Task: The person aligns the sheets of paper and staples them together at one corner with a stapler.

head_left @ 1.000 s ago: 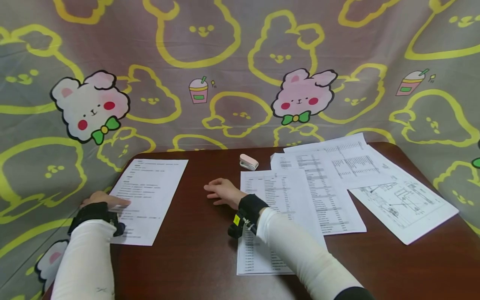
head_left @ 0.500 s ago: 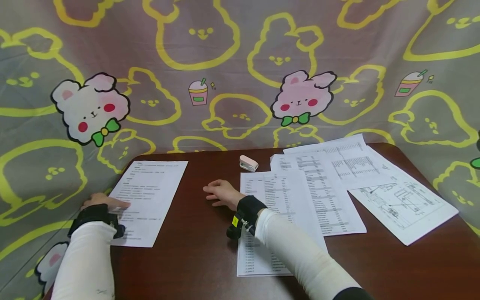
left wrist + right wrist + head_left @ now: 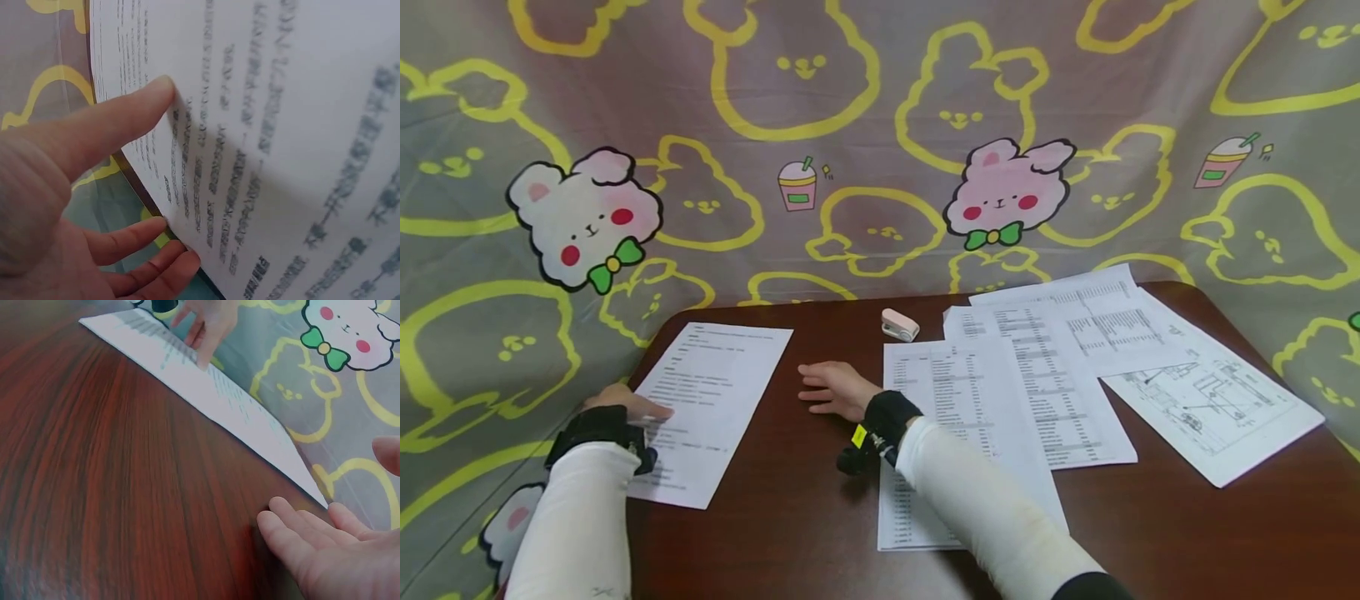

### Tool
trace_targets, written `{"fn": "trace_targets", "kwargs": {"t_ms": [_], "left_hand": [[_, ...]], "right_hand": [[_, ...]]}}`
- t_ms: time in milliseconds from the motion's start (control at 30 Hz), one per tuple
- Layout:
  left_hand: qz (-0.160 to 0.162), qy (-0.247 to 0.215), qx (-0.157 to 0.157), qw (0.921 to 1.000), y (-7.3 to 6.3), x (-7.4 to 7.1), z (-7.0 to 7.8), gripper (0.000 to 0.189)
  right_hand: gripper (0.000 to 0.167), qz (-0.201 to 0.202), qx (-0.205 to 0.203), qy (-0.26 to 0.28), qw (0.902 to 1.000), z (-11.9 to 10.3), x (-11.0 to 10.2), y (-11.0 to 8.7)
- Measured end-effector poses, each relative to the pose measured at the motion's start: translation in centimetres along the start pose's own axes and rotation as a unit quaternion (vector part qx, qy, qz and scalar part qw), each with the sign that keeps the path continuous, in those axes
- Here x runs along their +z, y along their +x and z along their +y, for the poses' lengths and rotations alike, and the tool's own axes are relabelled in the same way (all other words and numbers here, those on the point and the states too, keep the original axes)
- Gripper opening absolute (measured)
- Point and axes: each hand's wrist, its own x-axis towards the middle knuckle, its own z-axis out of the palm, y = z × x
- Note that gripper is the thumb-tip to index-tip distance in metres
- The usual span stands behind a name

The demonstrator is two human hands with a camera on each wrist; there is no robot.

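Observation:
A printed sheet of paper [image 3: 715,392] lies at the table's left edge; whether it is one sheet or several I cannot tell. My left hand [image 3: 625,402] presses its thumb on the printed face, as the left wrist view also shows, while the other fingers [image 3: 134,236] reach to the paper's edge at the table rim. My right hand [image 3: 835,390] is held over the table to the right of this paper, fingers extended and holding nothing. In the right wrist view its fingertips are near the paper's far corner; contact is unclear.
Overlapping printed sheets [image 3: 1037,375] cover the right half, partly under my right forearm. A sheet with a line drawing [image 3: 1213,412] lies at far right. A small pale pink stapler-like object [image 3: 899,325] sits at the back. A patterned curtain [image 3: 865,150] hangs behind the brown table [image 3: 775,517].
The left paper has slid slightly to the right along with my left hand. My right hand has moved a little left, towards that paper. The other sheets and the pink object stay put.

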Motion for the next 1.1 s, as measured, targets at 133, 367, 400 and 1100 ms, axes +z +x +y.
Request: {"fn": "trace_targets", "kwargs": {"t_ms": [133, 367, 400, 1100], "left_hand": [[-0.03, -0.022, 0.01, 0.9993, 1.4, -0.1, -0.4, 0.091], [-0.042, -0.036, 0.013, 0.9984, 2.8, -0.2, -0.8, 0.096], [-0.039, -0.039, 0.005, 0.9985, 2.8, -0.2, -0.9, 0.099], [-0.063, -0.081, -0.016, 0.9946, 1.7, -0.1, -0.7, 0.091]], "right_hand": [[0.049, -0.009, 0.003, 0.025, 0.9996, 0.2, 0.2, 0.0], [0.048, -0.035, 0.003, 0.045, 0.9984, 0.6, 0.5, 0.2], [0.049, -0.04, 0.003, 0.047, 0.9981, 0.6, 0.5, 0.2], [0.052, -0.071, 0.007, 0.064, 0.9954, 1.4, 1.1, 0.5]]}}
